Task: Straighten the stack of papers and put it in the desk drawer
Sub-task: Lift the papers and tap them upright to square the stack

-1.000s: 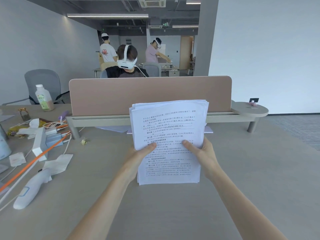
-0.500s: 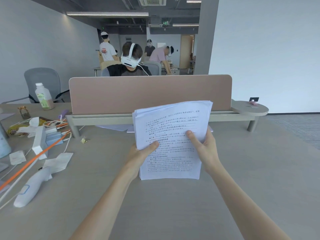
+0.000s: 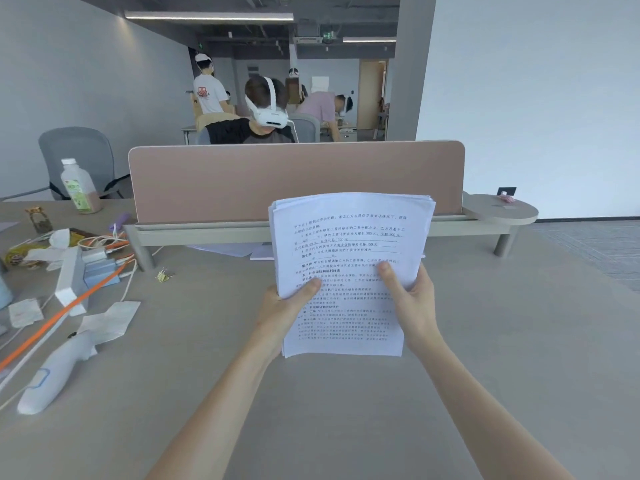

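Observation:
A stack of printed white papers [image 3: 349, 237] stands upright in front of me, its bottom edge at or just above the grey desk [image 3: 502, 341]. The sheets fan apart slightly at the top edge. My left hand [image 3: 280, 308] grips the stack's left side, thumb across the front page. My right hand [image 3: 412, 299] grips the right side, thumb also on the front. No drawer is in view.
A pink divider panel [image 3: 294, 178] on a low shelf crosses the desk behind the papers. At the left lie cables, an orange rod [image 3: 65, 310], a white handheld device [image 3: 55, 372], tissue packets and a bottle [image 3: 80, 187]. A person in a headset sits beyond the divider.
The stack shifted slightly right and tilted a little clockwise. My right hand slid higher up the right edge. The sheets' top edges look more even.

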